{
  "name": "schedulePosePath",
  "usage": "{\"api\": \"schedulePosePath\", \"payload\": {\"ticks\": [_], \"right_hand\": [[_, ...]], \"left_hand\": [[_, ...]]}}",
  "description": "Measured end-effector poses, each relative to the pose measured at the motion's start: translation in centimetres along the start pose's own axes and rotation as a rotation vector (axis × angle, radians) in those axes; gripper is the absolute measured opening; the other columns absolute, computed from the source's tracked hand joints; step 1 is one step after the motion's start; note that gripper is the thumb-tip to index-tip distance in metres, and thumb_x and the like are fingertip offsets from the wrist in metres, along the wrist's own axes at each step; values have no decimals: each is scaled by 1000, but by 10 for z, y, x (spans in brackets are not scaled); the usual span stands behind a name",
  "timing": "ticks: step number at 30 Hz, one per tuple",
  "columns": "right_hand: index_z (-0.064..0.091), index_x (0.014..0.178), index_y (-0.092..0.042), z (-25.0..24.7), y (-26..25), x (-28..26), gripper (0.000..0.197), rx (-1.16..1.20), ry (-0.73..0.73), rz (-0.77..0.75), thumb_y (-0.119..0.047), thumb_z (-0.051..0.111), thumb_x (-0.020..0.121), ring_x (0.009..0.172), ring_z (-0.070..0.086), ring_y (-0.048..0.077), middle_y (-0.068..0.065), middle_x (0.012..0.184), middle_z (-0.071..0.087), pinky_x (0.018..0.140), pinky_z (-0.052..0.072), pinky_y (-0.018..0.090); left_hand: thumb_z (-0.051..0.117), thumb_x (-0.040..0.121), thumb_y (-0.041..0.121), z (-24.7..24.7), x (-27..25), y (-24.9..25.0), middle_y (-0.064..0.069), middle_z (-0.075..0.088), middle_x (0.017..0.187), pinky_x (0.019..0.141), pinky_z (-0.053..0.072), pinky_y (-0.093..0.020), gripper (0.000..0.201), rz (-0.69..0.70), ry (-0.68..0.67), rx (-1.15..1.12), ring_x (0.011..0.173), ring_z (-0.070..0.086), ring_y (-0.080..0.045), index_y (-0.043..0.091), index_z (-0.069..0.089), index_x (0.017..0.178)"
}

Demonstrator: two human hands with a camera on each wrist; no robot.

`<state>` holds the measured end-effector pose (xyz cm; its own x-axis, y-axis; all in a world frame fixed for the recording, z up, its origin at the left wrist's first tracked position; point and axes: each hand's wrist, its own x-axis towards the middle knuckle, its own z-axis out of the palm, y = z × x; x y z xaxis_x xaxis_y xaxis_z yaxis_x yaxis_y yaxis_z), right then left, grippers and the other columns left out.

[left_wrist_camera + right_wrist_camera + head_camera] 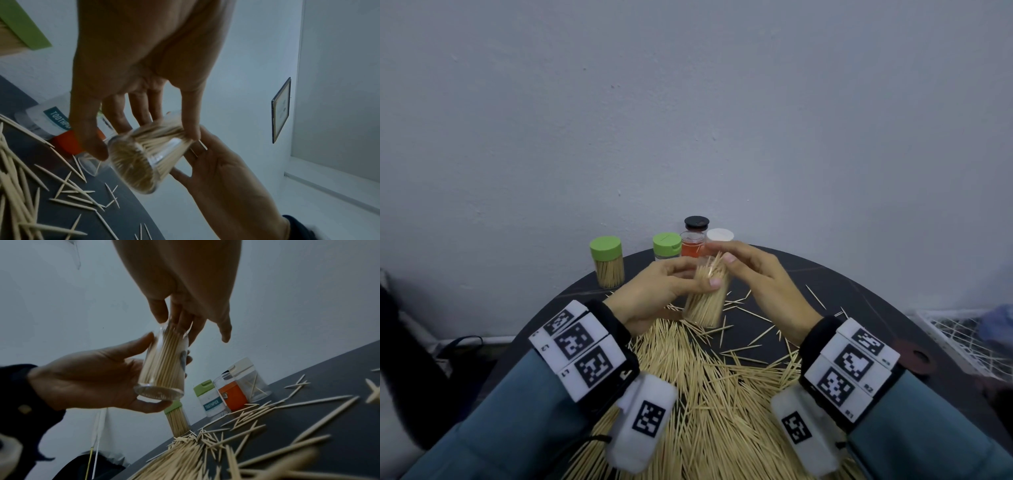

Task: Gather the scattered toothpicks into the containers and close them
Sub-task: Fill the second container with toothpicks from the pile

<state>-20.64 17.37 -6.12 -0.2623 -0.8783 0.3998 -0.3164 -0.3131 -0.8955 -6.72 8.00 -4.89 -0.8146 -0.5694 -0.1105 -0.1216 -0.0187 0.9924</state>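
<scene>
My left hand (667,284) grips a clear, lidless container (707,298) packed with toothpicks, held tilted above the dark round table (866,294). In the left wrist view its thumb and fingers wrap the container (144,155). My right hand (753,274) is at the container's mouth, thumb and fingertips pinching the protruding toothpick ends (717,262). The right wrist view shows those fingers reaching into the open top of the container (164,363). A big pile of loose toothpicks (705,380) covers the table in front of me, with strays (815,296) to the right.
At the table's back stand a full green-lidded container (606,263), a second green-lidded one (667,245), an orange jar (692,245), a black lid (696,222) and a white lid (719,235). A wall rises close behind. A white wire rack (962,339) lies at right.
</scene>
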Motion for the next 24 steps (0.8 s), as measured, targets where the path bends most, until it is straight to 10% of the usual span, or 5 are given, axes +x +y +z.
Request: {"api": "schedulePosePath", "payload": {"ticks": [5,11,19,24], "right_hand": [[67,105,-15,-5,-2,1,20,-114,62,-36,-11,52,94,106,61,6,-3,109,68,95,45,23],[71,81,-24,-11,-7,2,12,-316,147,-53,-13,69,81,78,63,1,-5,82,71,73,48,15],[74,81,-13,-11,-9,2,8,-347,68,25,-13,77,73,67,65,2,2,76,72,64,48,11],[73,84,-15,-12,-16,2,11,-389,64,18,-11,76,74,68,64,-1,-4,77,71,68,50,11]], "left_hand": [[70,79,11,-1,1,1,-2,70,108,61,51,-26,35,50,68,-25,92,63,-13,19,64,112],[75,74,8,-1,2,-4,-9,66,116,64,48,-18,46,126,50,123,101,62,-15,17,64,117],[83,67,14,-1,6,-10,-5,70,109,97,47,-39,50,179,63,302,108,60,-28,21,66,113],[84,66,16,-5,6,-8,-1,68,109,93,48,-35,52,194,92,337,107,60,-25,24,66,114]]}}
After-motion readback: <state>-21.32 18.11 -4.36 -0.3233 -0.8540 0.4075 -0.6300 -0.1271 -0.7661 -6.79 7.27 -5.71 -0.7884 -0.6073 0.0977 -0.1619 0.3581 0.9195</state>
